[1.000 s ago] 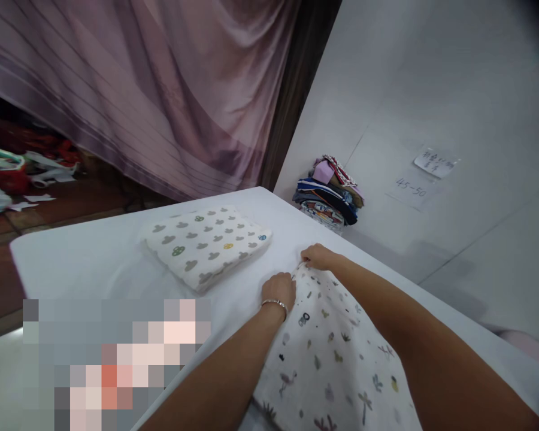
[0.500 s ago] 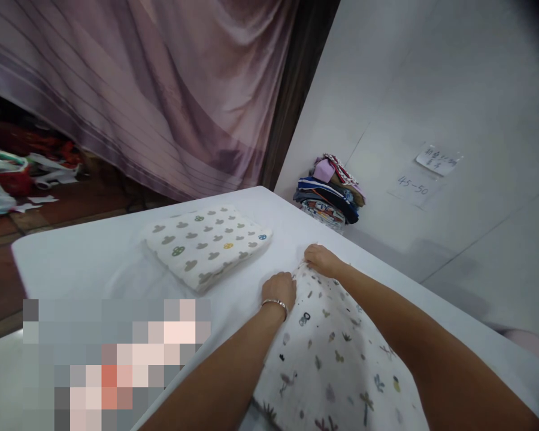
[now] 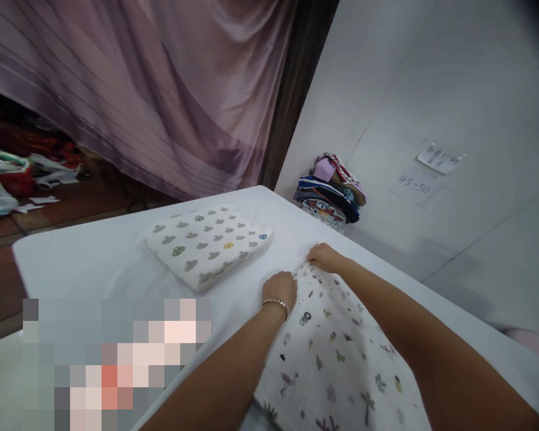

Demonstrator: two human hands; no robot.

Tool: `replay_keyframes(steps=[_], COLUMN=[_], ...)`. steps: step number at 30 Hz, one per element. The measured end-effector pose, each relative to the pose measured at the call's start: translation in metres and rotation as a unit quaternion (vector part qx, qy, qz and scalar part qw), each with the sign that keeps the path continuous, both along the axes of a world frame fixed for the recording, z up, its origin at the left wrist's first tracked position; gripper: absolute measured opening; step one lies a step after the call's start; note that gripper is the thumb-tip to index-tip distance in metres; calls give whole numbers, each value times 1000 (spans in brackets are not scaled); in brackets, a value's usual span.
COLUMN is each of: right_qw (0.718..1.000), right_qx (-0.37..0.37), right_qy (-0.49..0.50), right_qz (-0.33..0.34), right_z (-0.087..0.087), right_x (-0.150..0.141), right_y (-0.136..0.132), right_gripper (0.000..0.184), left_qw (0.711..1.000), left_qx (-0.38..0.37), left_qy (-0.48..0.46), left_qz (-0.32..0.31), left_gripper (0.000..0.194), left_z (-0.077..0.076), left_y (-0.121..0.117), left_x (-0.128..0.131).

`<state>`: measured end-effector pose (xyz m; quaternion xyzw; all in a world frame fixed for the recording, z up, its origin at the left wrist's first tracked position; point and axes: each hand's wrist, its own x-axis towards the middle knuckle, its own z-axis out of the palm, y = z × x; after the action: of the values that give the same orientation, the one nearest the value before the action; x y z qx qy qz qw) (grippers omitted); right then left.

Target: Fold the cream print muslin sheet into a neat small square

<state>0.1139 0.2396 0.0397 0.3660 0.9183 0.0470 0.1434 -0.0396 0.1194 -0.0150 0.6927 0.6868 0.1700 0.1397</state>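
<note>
A white cloth [image 3: 336, 359] printed with small plants and animals spreads from the table toward me, between my forearms. My left hand [image 3: 281, 290], with a silver bracelet at the wrist, is closed on the cloth's far left edge. My right hand [image 3: 327, 257] pinches the far edge a little farther off and to the right. Fingertips of both hands are mostly hidden behind the fabric. Left of my hands, a folded white cloth [image 3: 206, 245] with grey, green, yellow and blue cloud-like or mushroom-like shapes lies flat on the white table [image 3: 85, 245], touched by neither hand.
A stack of folded fabrics [image 3: 330, 191] stands beyond the table against the wall. Handwritten paper notes [image 3: 438, 160] hang on that wall. A pinkish curtain [image 3: 184, 90] drops behind the table. Bags and scraps [image 3: 4, 179] lie at the far left. A blurred patch covers the lower left.
My right hand has shifted slightly to the right, still on the cloth's edge, and the gap between my hands is a bit wider. My left hand stays in place.
</note>
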Motion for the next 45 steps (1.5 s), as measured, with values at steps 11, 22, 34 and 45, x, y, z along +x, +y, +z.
replay_keyframes(steps=[11,22,34,45], right_qw=[996,991,1000,999], right_qx=[-28,-36,12,-6], right_qy=[-63,-107,-19,28], right_qz=[-53,-70,-6,-14], right_z=[-7,-8,-8,-20], right_x=[-23,-29,-22,-24], right_y=[20,28,13,19], right_gripper=[30,18,13,15], left_qw=[1000,1000,999,998], left_qx=[-7,-6,-24,-55], left_qy=[-8,-11,-21,-2], left_qz=[-2,-1,27,26], left_gripper=[28,29,29,29], left_z=[4,5,10,13], left_y=[-1,-2,2,-2], left_x=[0,0,-8,-10])
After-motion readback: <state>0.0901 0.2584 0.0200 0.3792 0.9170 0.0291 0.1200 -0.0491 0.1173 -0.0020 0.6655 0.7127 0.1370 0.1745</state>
